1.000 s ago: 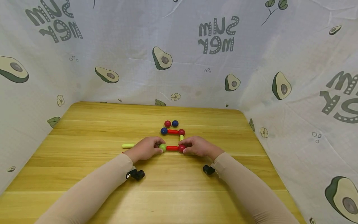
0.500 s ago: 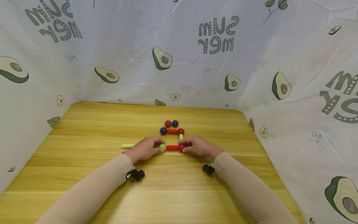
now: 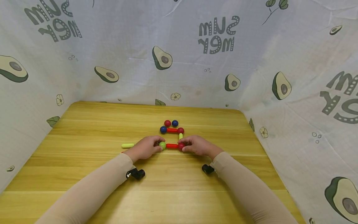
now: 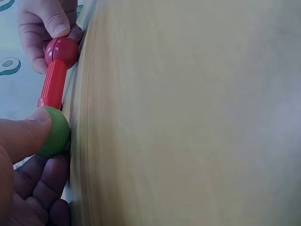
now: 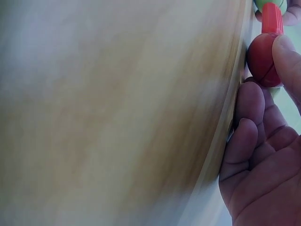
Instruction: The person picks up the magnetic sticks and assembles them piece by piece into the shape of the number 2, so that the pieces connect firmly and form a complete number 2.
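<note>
On the wooden table, balls and rods are joined in an angular chain. My left hand [image 3: 146,147] pinches the green ball [image 3: 162,145] at the near left end, thumb on its side in the left wrist view. A red rod [image 3: 172,146] links it to a red ball [image 3: 181,146], which my right hand [image 3: 199,145] holds between thumb and fingers. From there a yellow-green rod [image 3: 181,136], partly covered by the right fingers, leads back to another red ball [image 3: 181,130]. A second red rod [image 3: 172,130] joins that one to a blue ball [image 3: 163,130].
A loose red ball [image 3: 167,123] and a loose blue ball [image 3: 175,123] lie just behind the chain. Left of my left hand lies a yellow-green rod [image 3: 128,145]; a red piece [image 3: 122,152] beside it is mostly hidden by the forearm. A printed cloth [image 3: 179,77] hangs behind the table.
The chain has shifted slightly away from me, and its far end a little to the left. Both hands keep their hold on the same balls.
</note>
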A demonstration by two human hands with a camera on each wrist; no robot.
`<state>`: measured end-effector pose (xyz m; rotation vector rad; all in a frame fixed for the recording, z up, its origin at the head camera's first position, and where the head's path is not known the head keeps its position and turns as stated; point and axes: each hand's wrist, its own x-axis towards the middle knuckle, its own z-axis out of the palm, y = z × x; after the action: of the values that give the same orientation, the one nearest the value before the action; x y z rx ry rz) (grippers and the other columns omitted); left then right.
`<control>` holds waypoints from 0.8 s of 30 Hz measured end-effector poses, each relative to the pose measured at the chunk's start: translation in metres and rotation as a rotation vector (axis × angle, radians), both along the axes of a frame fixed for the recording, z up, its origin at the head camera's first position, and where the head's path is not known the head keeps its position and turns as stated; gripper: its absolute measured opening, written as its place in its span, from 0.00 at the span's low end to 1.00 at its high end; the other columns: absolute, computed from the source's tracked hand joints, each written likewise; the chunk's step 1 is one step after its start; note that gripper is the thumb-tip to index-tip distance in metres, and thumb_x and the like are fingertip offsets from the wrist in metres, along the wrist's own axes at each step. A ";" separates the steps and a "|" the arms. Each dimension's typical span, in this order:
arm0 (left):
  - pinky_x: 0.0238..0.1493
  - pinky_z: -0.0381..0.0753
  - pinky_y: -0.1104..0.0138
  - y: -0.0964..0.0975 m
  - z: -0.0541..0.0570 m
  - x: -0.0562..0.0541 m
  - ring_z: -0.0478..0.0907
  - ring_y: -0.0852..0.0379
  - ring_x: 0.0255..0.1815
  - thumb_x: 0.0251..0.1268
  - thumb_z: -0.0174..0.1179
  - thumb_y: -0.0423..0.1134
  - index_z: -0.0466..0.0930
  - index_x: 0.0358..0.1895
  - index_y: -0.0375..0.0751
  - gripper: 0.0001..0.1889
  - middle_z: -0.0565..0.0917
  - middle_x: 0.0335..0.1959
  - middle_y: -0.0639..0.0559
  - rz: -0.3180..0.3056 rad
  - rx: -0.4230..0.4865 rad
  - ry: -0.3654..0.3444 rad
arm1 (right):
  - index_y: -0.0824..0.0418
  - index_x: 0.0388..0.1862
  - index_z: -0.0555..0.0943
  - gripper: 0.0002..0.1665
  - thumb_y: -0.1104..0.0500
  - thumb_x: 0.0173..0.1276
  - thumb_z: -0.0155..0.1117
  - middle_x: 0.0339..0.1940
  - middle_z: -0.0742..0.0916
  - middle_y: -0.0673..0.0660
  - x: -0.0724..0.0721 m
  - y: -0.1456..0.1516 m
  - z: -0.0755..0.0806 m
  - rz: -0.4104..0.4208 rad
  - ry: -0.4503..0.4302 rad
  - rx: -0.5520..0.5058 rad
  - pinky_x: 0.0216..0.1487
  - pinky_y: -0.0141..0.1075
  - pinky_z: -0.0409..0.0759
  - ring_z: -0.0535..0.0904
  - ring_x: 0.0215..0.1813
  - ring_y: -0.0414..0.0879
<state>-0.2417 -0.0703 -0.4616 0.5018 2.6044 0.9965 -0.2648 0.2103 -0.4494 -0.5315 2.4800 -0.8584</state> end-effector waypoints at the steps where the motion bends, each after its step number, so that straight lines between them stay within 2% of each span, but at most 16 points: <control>1: 0.62 0.80 0.56 0.000 0.000 0.000 0.78 0.55 0.50 0.77 0.64 0.43 0.80 0.67 0.48 0.20 0.85 0.52 0.54 0.001 -0.001 0.001 | 0.50 0.67 0.84 0.23 0.55 0.75 0.70 0.65 0.87 0.54 0.000 0.000 0.000 0.000 0.002 -0.001 0.73 0.52 0.76 0.81 0.62 0.49; 7: 0.64 0.79 0.55 0.000 -0.001 0.000 0.78 0.55 0.52 0.77 0.64 0.43 0.79 0.70 0.49 0.21 0.85 0.55 0.53 0.006 0.003 0.002 | 0.50 0.68 0.84 0.23 0.54 0.75 0.70 0.63 0.87 0.54 0.000 -0.001 0.000 -0.007 0.003 0.004 0.71 0.51 0.78 0.81 0.59 0.48; 13: 0.69 0.79 0.52 -0.006 -0.001 -0.001 0.81 0.53 0.61 0.77 0.64 0.42 0.76 0.73 0.46 0.24 0.84 0.64 0.51 -0.006 0.034 -0.006 | 0.50 0.68 0.84 0.23 0.54 0.75 0.70 0.63 0.87 0.54 -0.001 -0.001 -0.001 -0.005 0.008 0.013 0.71 0.51 0.78 0.81 0.59 0.48; 17: 0.71 0.78 0.51 -0.017 -0.001 -0.002 0.81 0.50 0.66 0.77 0.64 0.43 0.75 0.73 0.48 0.25 0.81 0.69 0.51 0.006 0.032 -0.007 | 0.49 0.67 0.84 0.23 0.54 0.75 0.70 0.63 0.88 0.53 -0.001 -0.001 -0.002 -0.018 0.004 0.009 0.70 0.51 0.78 0.81 0.57 0.48; 24: 0.72 0.76 0.47 -0.048 0.005 -0.008 0.79 0.45 0.69 0.78 0.63 0.43 0.75 0.74 0.45 0.25 0.80 0.71 0.47 0.017 -0.020 0.052 | 0.49 0.67 0.84 0.23 0.54 0.74 0.71 0.61 0.88 0.53 -0.002 0.000 -0.003 -0.032 0.006 0.007 0.69 0.50 0.79 0.81 0.56 0.48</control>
<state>-0.2501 -0.1178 -0.4567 0.5085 2.6658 0.9738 -0.2668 0.2105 -0.4527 -0.4942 2.5017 -0.8612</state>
